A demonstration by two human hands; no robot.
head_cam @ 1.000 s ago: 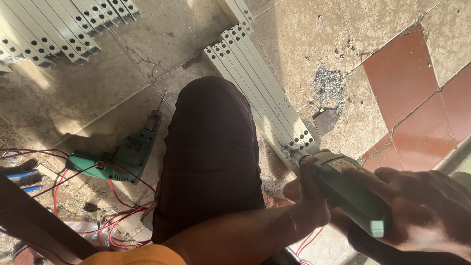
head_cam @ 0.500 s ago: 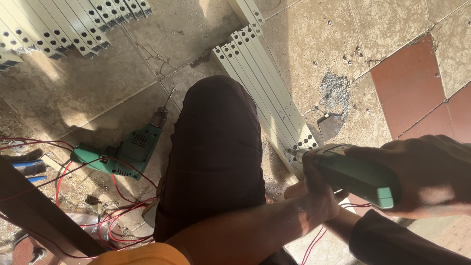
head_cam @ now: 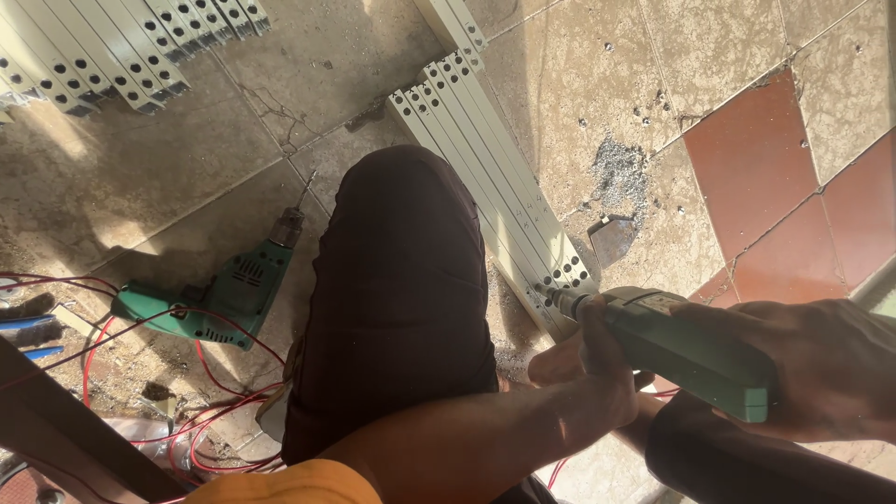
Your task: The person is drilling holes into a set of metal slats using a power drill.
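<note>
My right hand (head_cam: pixel 821 364) grips the body of a green electric drill (head_cam: pixel 681 347). My left hand (head_cam: pixel 593 373) wraps the drill's front, just behind the chuck. The drill's tip touches the near end of a bundle of pale perforated metal strips (head_cam: pixel 485 159) lying on the tiled floor. My knee in dark trousers (head_cam: pixel 397 289) sits just left of the strips.
A second green drill (head_cam: pixel 219 294) lies on the floor to the left, with red wires (head_cam: pixel 201 411) tangled around it. More perforated strips (head_cam: pixel 103 56) lie at the top left. Metal shavings (head_cam: pixel 616 177) and a small metal scrap (head_cam: pixel 611 238) lie right of the bundle.
The view has shifted so the held drill and both hands sit a little lower and further right. The drill tip stays at the strips' near end.
</note>
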